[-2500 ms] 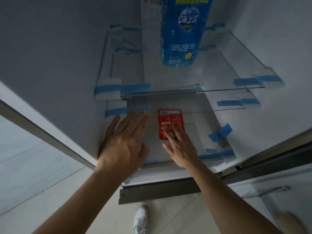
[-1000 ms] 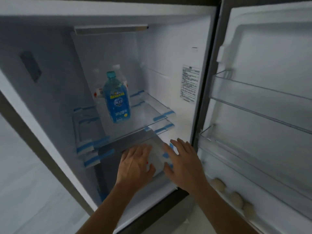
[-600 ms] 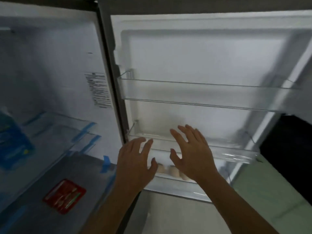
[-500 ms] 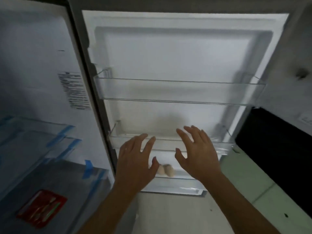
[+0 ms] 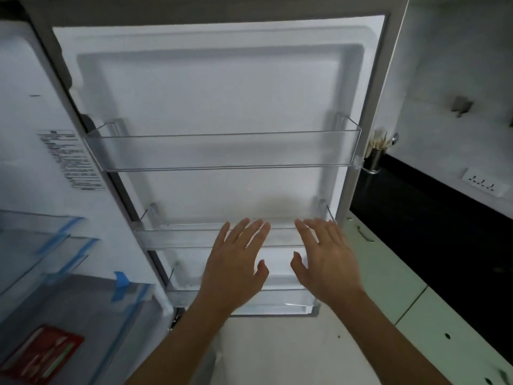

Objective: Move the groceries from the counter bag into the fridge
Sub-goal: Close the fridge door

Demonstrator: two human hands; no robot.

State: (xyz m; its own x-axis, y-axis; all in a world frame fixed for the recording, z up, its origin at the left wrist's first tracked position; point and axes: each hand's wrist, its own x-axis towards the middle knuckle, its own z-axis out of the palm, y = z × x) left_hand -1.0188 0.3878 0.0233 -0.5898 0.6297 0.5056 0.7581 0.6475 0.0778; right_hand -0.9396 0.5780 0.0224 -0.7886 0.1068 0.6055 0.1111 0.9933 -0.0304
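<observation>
Head view: left hand (image 5: 236, 269), right hand (image 5: 326, 263) grip wide, empty; red packet (image 5: 41, 354) flat, long axis diagonal.

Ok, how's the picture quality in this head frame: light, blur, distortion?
Head view: dim, bluish light; the fridge door bows at its edges from the wide lens; a soft shadow lies on it above the middle door bin; the red packet at lower left looks blurred.

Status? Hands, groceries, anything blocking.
Both empty: left hand and right hand open, in front of the door shelves. Red packet lies on fridge shelf. Bag not in view; nothing blocking.
</observation>
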